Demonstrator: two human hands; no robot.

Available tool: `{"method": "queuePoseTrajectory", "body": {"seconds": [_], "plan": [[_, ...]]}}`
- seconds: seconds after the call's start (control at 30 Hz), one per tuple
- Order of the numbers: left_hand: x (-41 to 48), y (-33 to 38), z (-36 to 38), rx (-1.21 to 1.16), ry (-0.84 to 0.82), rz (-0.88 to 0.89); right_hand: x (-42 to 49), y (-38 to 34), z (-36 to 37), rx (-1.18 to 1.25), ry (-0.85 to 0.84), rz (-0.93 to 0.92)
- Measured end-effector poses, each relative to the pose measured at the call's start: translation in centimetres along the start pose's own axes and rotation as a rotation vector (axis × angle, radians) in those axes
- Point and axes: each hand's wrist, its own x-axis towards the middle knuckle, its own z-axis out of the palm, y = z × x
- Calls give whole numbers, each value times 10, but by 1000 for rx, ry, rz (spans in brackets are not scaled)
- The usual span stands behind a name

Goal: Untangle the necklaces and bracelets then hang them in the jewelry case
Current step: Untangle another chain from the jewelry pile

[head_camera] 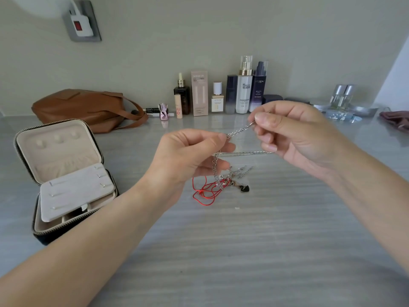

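Above the surface [243, 240] at centre frame, left hand [188, 156] and right hand [298, 138] pinch one chain [240, 129] taut in their fingers, likely to work it from the tangle [223, 182] below; the case [55, 156] stands open at left.

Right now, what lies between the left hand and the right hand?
In the head view, a silver chain spans the gap, pinched by the left hand and the right hand. A second strand runs lower, above the tangle.

Left hand [188, 158], right hand [296, 138]: two; jewelry case [58, 156]: one; bag [77, 107]: one.
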Motion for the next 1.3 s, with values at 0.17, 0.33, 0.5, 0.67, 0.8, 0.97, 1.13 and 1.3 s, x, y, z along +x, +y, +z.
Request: {"method": "queuePoseTrajectory", "body": {"seconds": [0.17,0.33,0.5,0.67,0.8,0.97,1.13,1.3], "plan": [[-1,2,2,-29,7,38,-2,-5,2,87,9,-3],[-2,4,2,-25,26,74,-3,-8,5,131,21,-17],[-2,3,1,-5,41,109,-3,-10,6,164,39,-20],[0,-1,3,15,39,100,-3,-11,6,183,44,-24],[0,0,0,0,44,109,-4,-13,5,182,54,-31],[1,0,-1,2,59,101,-3,-14,4,185,95,-37],[1,-1,1,-31,-10,65,-3,-14,2,201,89,-51],[-4,-5,3,204,-162,-1,-4,-15,4,209,27,-66]]}}
